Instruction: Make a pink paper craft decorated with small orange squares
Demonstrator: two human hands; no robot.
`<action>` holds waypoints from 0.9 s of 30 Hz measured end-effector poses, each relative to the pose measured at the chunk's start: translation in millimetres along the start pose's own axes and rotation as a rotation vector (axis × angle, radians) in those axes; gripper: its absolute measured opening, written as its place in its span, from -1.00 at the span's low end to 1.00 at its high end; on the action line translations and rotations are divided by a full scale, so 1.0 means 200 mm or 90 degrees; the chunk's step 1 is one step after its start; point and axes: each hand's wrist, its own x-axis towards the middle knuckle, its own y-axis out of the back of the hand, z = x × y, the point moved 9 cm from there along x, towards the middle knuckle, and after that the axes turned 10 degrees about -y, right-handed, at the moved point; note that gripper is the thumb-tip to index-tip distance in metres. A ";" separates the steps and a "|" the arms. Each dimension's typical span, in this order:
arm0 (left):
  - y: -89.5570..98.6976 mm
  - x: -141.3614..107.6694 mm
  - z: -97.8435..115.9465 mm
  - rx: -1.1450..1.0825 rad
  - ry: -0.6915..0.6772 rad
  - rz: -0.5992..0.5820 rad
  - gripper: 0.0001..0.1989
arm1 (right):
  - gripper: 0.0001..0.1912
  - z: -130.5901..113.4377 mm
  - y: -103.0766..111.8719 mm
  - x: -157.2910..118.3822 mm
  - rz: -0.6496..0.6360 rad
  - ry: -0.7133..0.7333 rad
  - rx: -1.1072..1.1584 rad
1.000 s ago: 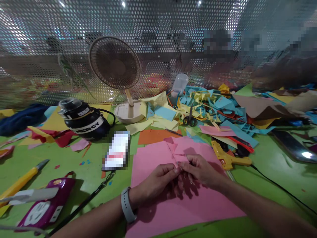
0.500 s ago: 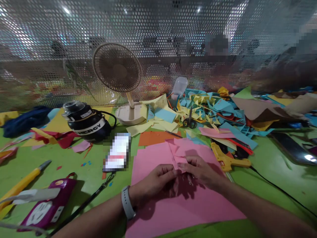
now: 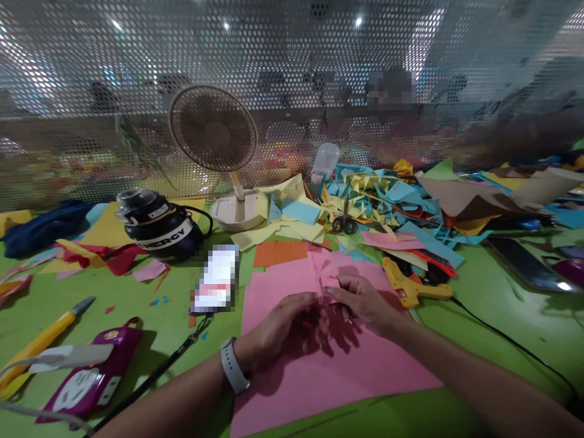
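Head view: small folded pink paper piece (image 3: pixel 332 286) sits at the fingertips of both hands, over the large pink sheets (image 3: pixel 283 395), near their far edge. My right hand (image 3: pixel 367 305) has it pinched between thumb and fingers. My left hand (image 3: pixel 285 321) is just beside it on the other side, fingers loosely curled; I can't make out whether they grip the paper or only hover next to it. Fingers hide part of the piece's near edge from me. Pale watch band (image 3: pixel 235 367) on the left wrist.

Outward from there: orange sheet (image 3: pixel 279 252) at the far edge of the pink stack, blurred-out phone (image 3: pixel 214 280) left of it, yellow glue gun (image 3: pixel 413 291) just right, black cord running off across the green surface (image 3: pixel 176 347). Scissors (image 3: pixel 345 224) lie beyond, against a heap of blue and yellow scraps (image 3: pixel 396 193) that crowds the far side. Fan (image 3: pixel 213 129) stands back left, dark "ENERGY" jar (image 3: pixel 162 234) nearer. Purple power strip (image 3: pixel 112 337) and yellow cutter (image 3: pixel 43 339) lie near left; dark phone (image 3: pixel 524 264) far right. Perforated screen (image 3: pixel 292 45) closes off the back.
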 end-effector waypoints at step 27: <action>0.15 -0.03 0.30 0.516 -0.093 -0.073 -0.64 | -0.58 -0.29 0.12 -0.12 0.052 0.056 -0.162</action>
